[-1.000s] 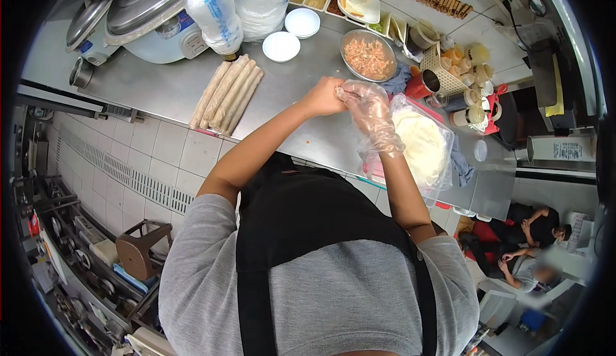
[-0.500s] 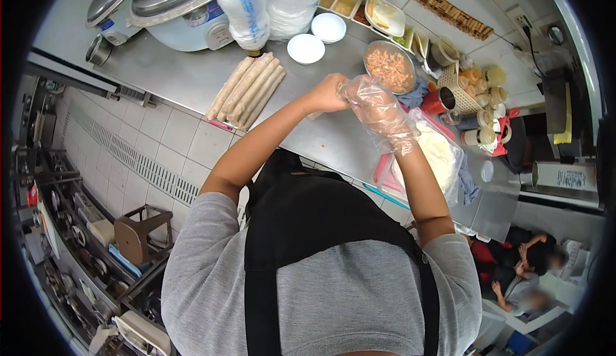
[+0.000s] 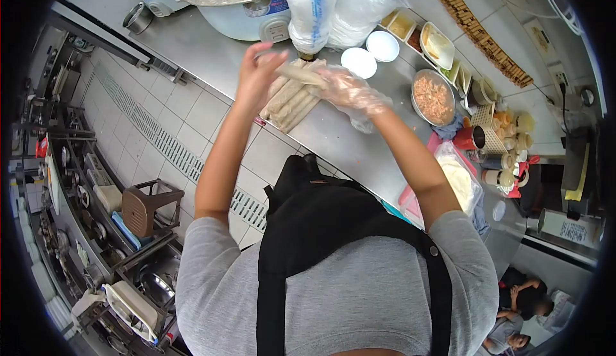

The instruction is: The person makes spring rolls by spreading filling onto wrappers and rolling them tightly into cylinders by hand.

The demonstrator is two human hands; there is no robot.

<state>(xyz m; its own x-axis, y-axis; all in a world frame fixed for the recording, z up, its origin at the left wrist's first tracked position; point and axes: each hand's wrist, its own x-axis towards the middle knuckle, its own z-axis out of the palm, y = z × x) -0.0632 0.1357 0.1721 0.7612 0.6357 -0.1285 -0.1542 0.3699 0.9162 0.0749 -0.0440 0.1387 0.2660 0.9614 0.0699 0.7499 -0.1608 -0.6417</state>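
My right hand (image 3: 351,93), in a clear plastic glove, grips one end of a pale roll (image 3: 300,74). The other end of that roll reaches the fingers of my bare left hand (image 3: 255,77), which is raised with its fingers apart; whether they touch it is hard to tell. Both hands are over a stack of wrapped pale rolls (image 3: 292,104) at the counter's front edge. Just behind the right hand sit two white bowls, one (image 3: 359,63) beside the other (image 3: 383,46).
A large cooker (image 3: 240,19) and bagged plastic (image 3: 312,12) stand behind the rolls. Right along the steel counter (image 3: 350,134) are a bowl of orange-pink filling (image 3: 433,98), a red cup (image 3: 469,138) and a tray of white sheets (image 3: 454,179). Two people (image 3: 526,298) are at lower right.
Both hands have moved left from beside the filling bowl to over the stacked rolls. They have come apart, and a pale roll now shows between them. The view has shifted and turned.
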